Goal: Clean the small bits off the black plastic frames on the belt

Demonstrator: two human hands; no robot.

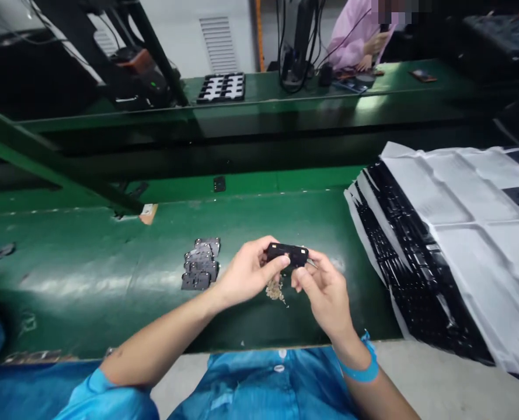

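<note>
A small black plastic part [286, 252] with light metal spots near its ends is held up above the green bench. My left hand [259, 268] grips its left end, thumb across the front. At its right end my right hand [324, 286] pinches with thumb and fingers closed, a blue band around that wrist. Below and between the hands lies a small heap of tiny brass-coloured pieces [275, 290]. To the left of my left hand, several flat black parts [200, 265] overlap in a stack on the bench.
At the right stands a tall, leaning stack of black and white moulded trays [469, 198]. A green post [66, 157] crosses the left side. One black part [219, 184] lies at the bench's back. Across, a person in pink [351, 35] works near a tray [222, 87].
</note>
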